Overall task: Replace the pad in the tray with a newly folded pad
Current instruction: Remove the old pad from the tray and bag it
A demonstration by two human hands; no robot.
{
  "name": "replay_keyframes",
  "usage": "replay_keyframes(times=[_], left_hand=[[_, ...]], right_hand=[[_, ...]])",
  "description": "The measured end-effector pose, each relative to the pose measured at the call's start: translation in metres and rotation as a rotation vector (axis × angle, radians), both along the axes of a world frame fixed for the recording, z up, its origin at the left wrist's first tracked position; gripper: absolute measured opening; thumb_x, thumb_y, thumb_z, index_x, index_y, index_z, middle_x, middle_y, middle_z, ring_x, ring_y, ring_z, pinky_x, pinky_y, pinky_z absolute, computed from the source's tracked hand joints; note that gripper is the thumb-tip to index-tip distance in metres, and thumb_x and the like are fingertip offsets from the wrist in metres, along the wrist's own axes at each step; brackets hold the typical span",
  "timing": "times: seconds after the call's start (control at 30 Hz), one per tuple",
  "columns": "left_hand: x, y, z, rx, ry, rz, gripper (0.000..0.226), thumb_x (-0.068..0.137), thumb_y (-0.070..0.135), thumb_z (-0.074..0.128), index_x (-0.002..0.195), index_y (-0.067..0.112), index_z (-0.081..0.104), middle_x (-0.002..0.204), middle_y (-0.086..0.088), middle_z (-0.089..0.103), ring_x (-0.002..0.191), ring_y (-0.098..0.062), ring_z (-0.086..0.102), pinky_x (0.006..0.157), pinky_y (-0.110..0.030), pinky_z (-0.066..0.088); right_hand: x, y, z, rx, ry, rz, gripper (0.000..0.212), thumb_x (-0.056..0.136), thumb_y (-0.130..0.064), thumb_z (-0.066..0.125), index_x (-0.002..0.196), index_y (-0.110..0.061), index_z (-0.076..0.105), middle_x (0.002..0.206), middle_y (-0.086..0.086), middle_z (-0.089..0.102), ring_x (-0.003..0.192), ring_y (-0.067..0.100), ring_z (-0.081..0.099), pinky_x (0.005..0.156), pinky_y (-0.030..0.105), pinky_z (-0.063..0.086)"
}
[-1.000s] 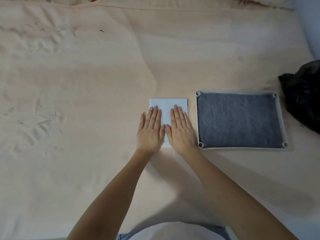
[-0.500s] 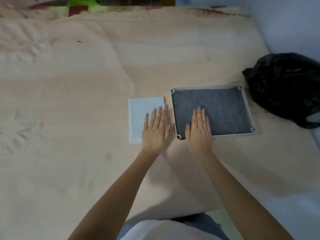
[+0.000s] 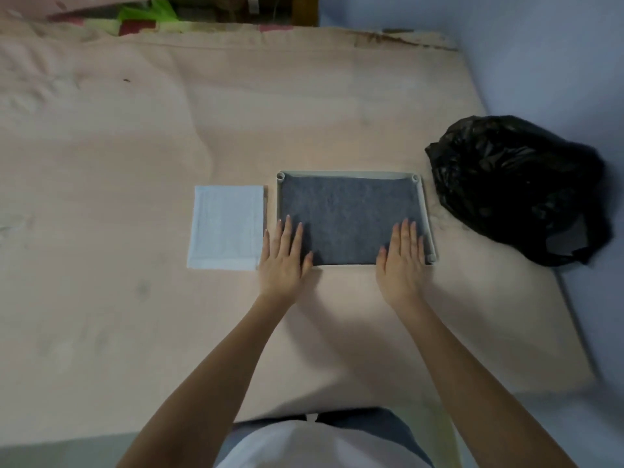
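A shallow pale tray lies on the peach mattress, with a dark grey pad filling its floor. Just left of it lies a folded white pad, flat and untouched. My left hand rests flat over the tray's near left corner, fingers spread onto the grey pad. Over the near right corner my right hand lies flat, fingertips on the grey pad. Neither hand grips anything.
A crumpled black plastic bag sits on the mattress to the right of the tray, near the blue wall. The mattress's right edge runs close behind it. Colourful cloth lies beyond the far edge.
Both hands left the folded white pad and moved right onto the tray's near corners. The white pad stays where it lay.
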State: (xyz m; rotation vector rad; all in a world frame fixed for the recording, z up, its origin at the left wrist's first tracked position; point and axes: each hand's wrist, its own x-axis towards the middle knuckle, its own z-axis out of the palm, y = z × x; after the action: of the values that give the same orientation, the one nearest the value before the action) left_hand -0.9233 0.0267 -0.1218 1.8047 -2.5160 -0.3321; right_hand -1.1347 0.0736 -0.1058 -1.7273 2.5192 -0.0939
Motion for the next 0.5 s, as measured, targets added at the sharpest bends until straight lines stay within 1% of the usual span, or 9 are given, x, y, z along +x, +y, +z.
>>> replay_keyframes(times=[0.07,0.17,0.23,0.3,0.4,0.5], left_hand=[[-0.003,0.002,-0.002,-0.010,-0.034,0.047,0.062,0.100,0.046,0.020,0.151,0.016,0.003,0.159,-0.005,-0.006,0.146,-0.020,-0.010,0.119,-0.039,-0.007],[-0.007,0.005,-0.004,-0.022,-0.047,0.091,0.063,0.100,0.045,0.022,0.151,0.014,0.004,0.159,-0.008,-0.005,0.146,-0.021,-0.008,0.119,-0.039,-0.006],[-0.008,0.007,-0.004,-0.022,-0.049,0.110,0.062,0.100,0.045,0.023,0.151,0.013,0.007,0.159,-0.009,-0.001,0.146,-0.022,-0.006,0.119,-0.039,-0.006],[-0.008,0.009,-0.004,-0.021,-0.064,0.116,0.064,0.098,0.048,0.015,0.151,0.013,0.007,0.159,-0.009,0.000,0.146,-0.021,-0.006,0.119,-0.038,-0.006],[-0.008,0.014,-0.005,-0.010,-0.058,0.122,0.073,0.090,0.052,0.000,0.151,0.013,0.008,0.159,-0.008,0.001,0.146,-0.021,-0.006,0.119,-0.039,-0.005],[-0.006,0.023,-0.007,-0.007,-0.044,0.123,0.073,0.090,0.052,-0.001,0.151,0.013,0.010,0.159,-0.009,0.002,0.147,-0.022,-0.005,0.119,-0.039,-0.005]], right_hand=[[-0.017,0.002,0.000,-0.007,-0.005,-0.009,0.058,0.100,-0.023,0.034,0.147,0.003,0.014,0.157,0.018,0.010,0.146,0.028,0.005,0.119,0.037,-0.001],[-0.039,0.004,-0.003,0.033,-0.017,-0.016,0.059,0.101,-0.025,0.032,0.148,0.002,0.008,0.158,0.017,0.003,0.147,0.027,-0.001,0.115,0.031,-0.012],[-0.047,0.007,-0.006,0.056,-0.005,-0.002,0.061,0.101,-0.026,0.031,0.148,0.002,0.005,0.158,0.017,0.001,0.146,0.027,-0.004,0.113,0.029,-0.016],[-0.051,0.011,-0.008,0.064,-0.008,0.022,0.061,0.101,-0.026,0.031,0.147,0.003,0.004,0.158,0.018,0.001,0.146,0.027,-0.004,0.114,0.029,-0.014],[-0.051,0.015,-0.010,0.049,-0.039,0.032,0.061,0.101,-0.025,0.032,0.147,0.004,0.005,0.157,0.019,0.001,0.146,0.028,-0.003,0.115,0.030,-0.011],[-0.050,0.024,-0.010,0.043,-0.048,0.035,0.061,0.101,-0.025,0.032,0.147,0.004,0.004,0.157,0.018,0.000,0.147,0.027,-0.003,0.115,0.029,-0.012]])
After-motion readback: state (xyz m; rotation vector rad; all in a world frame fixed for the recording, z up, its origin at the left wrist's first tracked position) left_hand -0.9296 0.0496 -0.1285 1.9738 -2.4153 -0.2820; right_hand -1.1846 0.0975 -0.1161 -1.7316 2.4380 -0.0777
